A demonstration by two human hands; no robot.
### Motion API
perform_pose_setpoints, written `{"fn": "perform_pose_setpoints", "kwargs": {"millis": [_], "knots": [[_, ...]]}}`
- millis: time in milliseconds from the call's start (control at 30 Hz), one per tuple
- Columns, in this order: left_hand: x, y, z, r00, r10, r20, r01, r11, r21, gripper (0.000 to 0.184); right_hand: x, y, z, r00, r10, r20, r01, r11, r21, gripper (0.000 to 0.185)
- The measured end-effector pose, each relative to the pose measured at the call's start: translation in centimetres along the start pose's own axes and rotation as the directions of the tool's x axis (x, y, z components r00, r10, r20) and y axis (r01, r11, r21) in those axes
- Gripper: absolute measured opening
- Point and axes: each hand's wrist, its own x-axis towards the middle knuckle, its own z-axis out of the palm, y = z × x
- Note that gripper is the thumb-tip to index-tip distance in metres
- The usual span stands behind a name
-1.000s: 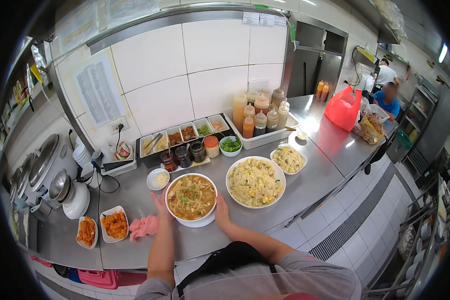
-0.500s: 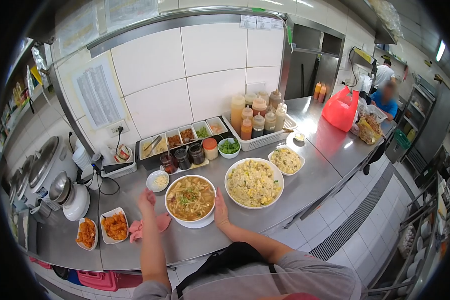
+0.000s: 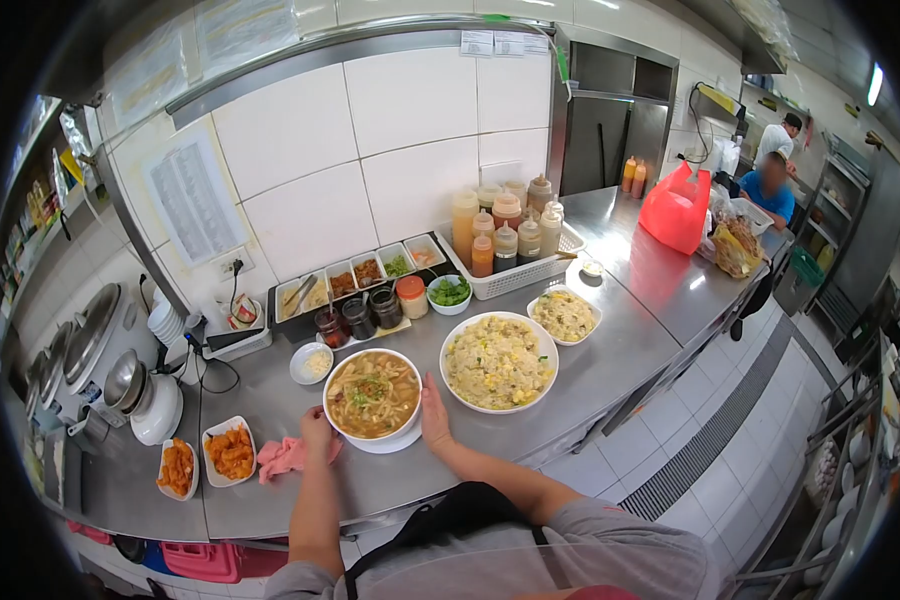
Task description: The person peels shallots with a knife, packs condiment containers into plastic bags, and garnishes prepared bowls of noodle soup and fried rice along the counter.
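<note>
A white bowl of noodle soup (image 3: pixel 373 394) topped with chopped greens stands on a white plate (image 3: pixel 394 443) before me. My left hand (image 3: pixel 316 432) is closed at the bowl's lower left side, its fingertips partly hidden. Along the right side of the bowl lies my right hand (image 3: pixel 434 416), pressed to the wall, so the bowl is held between both hands. A pink cloth (image 3: pixel 282 458) lies beside my left wrist. To the right of my right hand is a big white bowl of fried rice (image 3: pixel 500 362); a small dish of pale chopped bits (image 3: pixel 312 364) sits behind my left hand.
Two dishes of orange fried pieces (image 3: pixel 230 453) stand at left. Behind are a topping tray (image 3: pixel 362 283), sauce jars (image 3: pixel 358 317), a bowl of greens (image 3: pixel 450 293) and a basket of squeeze bottles (image 3: pixel 526 278). A smaller rice dish (image 3: pixel 565 316) and a red bag (image 3: pixel 676 212) are rightward.
My left hand has come down from above the counter to the bowl's left side and closed there. The right hand stays against the bowl. The view has shifted slightly.
</note>
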Motion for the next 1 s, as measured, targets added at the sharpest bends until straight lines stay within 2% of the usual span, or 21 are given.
{"fn": "perform_pose_setpoints", "kwargs": {"millis": [33, 67, 133, 267, 333, 400, 433, 500, 567, 633, 700, 733, 800, 833, 900, 1000], "knots": [[-0.2, 0.2, 0.2, 0.999, -0.002, -0.045, -0.001, 0.999, -0.047, 0.019, 0.1, 0.3, -0.2, 1.0, -0.002, -0.001, 0.002, 1.0, 0.001, 0.053], [-0.2, 0.2, 0.2, 0.999, 0.0, -0.046, -0.002, 0.999, -0.047, 0.019, 0.2, 0.5, -0.4, 0.999, 0.026, 0.028, -0.027, 0.999, 0.023, 0.055], [-0.2, 0.2, 0.0, 1.0, -0.018, -0.008, 0.016, 0.982, -0.189, 0.017, 0.3, 0.5, -0.6, 0.997, 0.055, 0.058, -0.057, 0.997, 0.045, 0.056], [0.0, 0.5, -0.4, 0.998, -0.046, -0.043, 0.034, 0.968, -0.249, 0.015, 0.5, 0.7, -0.6, 0.99, 0.116, 0.077, -0.119, 0.992, 0.045, 0.058], [0.1, 0.5, -0.3, 0.983, -0.059, -0.171, 0.008, 0.958, -0.287, 0.018, 1.1, 1.4, -0.5, 0.987, 0.123, 0.099, -0.129, 0.99, 0.057, 0.059], [0.0, 0.6, -0.4, 0.979, -0.062, -0.196, -0.007, 0.943, -0.332, 0.021, 1.6, 2.2, -1.0, 0.984, 0.129, 0.125, -0.138, 0.988, 0.063, 0.059], [0.2, 0.5, -0.7, 0.974, -0.066, -0.217, -0.021, 0.927, -0.374, 0.025, 1.5, 1.6, -1.4, 0.983, 0.127, 0.134, -0.136, 0.989, 0.062, 0.059], [1.0, -0.8, -1.9, 0.964, -0.005, -0.266, -0.082, 0.945, -0.316, 0.03, 0.7, -0.6, -2.1, 0.966, 0.139, 0.218, -0.142, 0.99, -0.001, 0.06], [0.9, -0.3, -1.7, 0.921, -0.015, -0.389, -0.161, 0.895, -0.415, 0.032, -0.1, -1.9, -3.2, 0.946, 0.169, 0.278, -0.17, 0.985, -0.02, 0.059], [0.3, 0.7, -2.1, 0.909, -0.058, -0.413, -0.135, 0.897, -0.421, 0.032, -1.0, -2.5, -4.4, 0.916, 0.188, 0.354, -0.226, 0.972, 0.069, 0.057], [0.4, 0.8, -3.0, 0.896, -0.09, -0.435, -0.209, 0.779, -0.591, 0.031, -1.0, -1.4, -5.4, 0.882, 0.214, 0.421, -0.295, 0.945, 0.139, 0.057], [-0.4, 1.0, -2.7, 0.893, -0.093, -0.44, -0.21, 0.78, -0.59, 0.031, -1.1, -0.9, -5.8, 0.842, 0.232, 0.487, -0.367, 0.908, 0.201, 0.057], [-2.3, 1.2, -2.1, 0.762, -0.178, -0.623, -0.256, 0.801, -0.541, 0.029, -1.2, -0.3, -6.5, 0.828, 0.204, 0.522, -0.345, 0.92, 0.187, 0.056], [-2.9, 0.2, -2.0, 0.755, -0.178, -0.632, -0.261, 0.802, -0.538, 0.029, -1.2, -0.3, -6.7, 0.817, 0.172, 0.551, -0.317, 0.931, 0.18, 0.057], [-3.7, -3.3, -2.2, 0.709, 0.031, -0.704, -0.451, 0.787, -0.42, 0.026, -1.0, -0.8, -7.3, 0.8, 0.147, 0.581, -0.313, 0.93, 0.195, 0.056], [-7.9, -4.2, 1.1, 0.685, 0.03, -0.728, -0.4, 0.85, -0.342, 0.025, -0.7, -0.5, -7.4, 0.749, 0.151, 0.645, -0.386, 0.891, 0.239, 0.055]]}}
